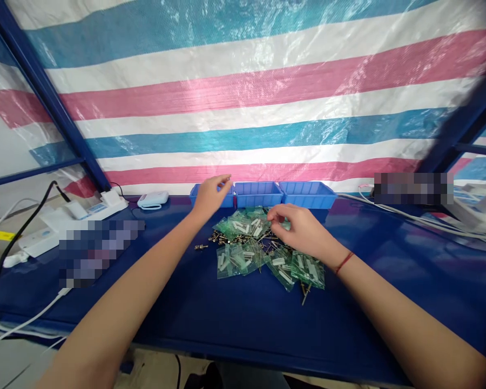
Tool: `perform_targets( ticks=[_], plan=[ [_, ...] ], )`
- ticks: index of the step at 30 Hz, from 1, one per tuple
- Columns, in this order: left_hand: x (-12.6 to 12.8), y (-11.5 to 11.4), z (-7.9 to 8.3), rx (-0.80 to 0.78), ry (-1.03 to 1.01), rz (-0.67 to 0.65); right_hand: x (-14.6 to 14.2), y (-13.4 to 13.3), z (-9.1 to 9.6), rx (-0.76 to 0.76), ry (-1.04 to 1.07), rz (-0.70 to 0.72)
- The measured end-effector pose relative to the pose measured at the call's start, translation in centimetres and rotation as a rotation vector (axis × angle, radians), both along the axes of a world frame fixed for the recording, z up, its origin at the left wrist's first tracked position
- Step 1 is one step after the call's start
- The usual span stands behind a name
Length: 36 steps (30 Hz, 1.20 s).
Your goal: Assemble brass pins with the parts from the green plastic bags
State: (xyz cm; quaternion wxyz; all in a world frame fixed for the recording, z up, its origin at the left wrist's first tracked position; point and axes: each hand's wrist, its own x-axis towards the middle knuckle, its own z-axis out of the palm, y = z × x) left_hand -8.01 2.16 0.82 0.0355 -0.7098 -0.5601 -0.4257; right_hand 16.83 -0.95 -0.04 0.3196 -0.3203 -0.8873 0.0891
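My left hand (214, 195) is raised over the left blue bin (193, 199), thumb and fingertips brought together. Something tiny may sit at those fingertips, too small to name. Over the right part of the pile, my right hand (297, 227) is curled with thumb and forefinger close together; what they hold, if anything, is hidden. Beneath it lie several green-tinted clear plastic packets (247, 258) with white pieces inside. Loose small metal pieces, some long and thin like pins (305, 294), are scattered among the packets. One brass-coloured metal piece (201, 247) lies apart on the left.
A middle blue bin (258, 195) and a right blue bin (308, 195) stand along the back of the dark blue table (210, 319). At left are a light blue device (153, 200), a white power strip (44, 237) and cables. More cables (413, 216) run along the right.
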Motion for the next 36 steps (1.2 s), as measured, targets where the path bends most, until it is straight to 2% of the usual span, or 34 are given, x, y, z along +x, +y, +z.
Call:
perform_targets(
  ticks=[3, 6, 10, 15, 20, 22, 25, 29, 33, 36],
  plan=[
    [-2.3, 1.8, 0.6, 0.058, 0.090, 0.080, 0.3, 0.1, 0.1, -0.069, -0.109, 0.076],
    [-2.8, 1.3, -0.1, 0.076, 0.175, 0.078, 0.2, -0.1, 0.1, -0.101, -0.168, 0.187],
    [-1.0, -1.4, -1.6, 0.068, 0.287, -0.063, -0.3, -0.4, -0.3, -0.100, -0.206, 0.278],
    [2.1, -4.3, -2.2, 0.094, 0.334, -0.232, -1.0, -0.3, -0.9, -0.114, -0.227, 0.219],
    [3.5, -6.0, -2.2, 0.105, 0.300, -0.318, -1.0, -0.5, -0.7, -0.121, -0.216, 0.174],
    [3.7, -6.4, -2.0, 0.084, 0.284, -0.374, -0.9, -0.6, -0.5, -0.161, -0.165, 0.137],
    [4.0, -6.8, -1.8, 0.040, 0.270, -0.428, -1.0, -0.7, -0.4, -0.341, 0.030, 0.096],
    [4.4, -7.0, -1.6, -0.043, 0.170, -0.420, -1.3, -0.6, -0.4, -0.597, 0.259, 0.109],
    [4.6, -7.0, -1.8, -0.165, -0.012, -0.375, -1.5, -0.8, -0.3, -0.737, 0.374, 0.096],
    [4.8, -7.0, -2.0, -0.199, -0.085, -0.363, -1.5, -0.8, -0.2, -0.788, 0.430, 0.099]
  ],
)
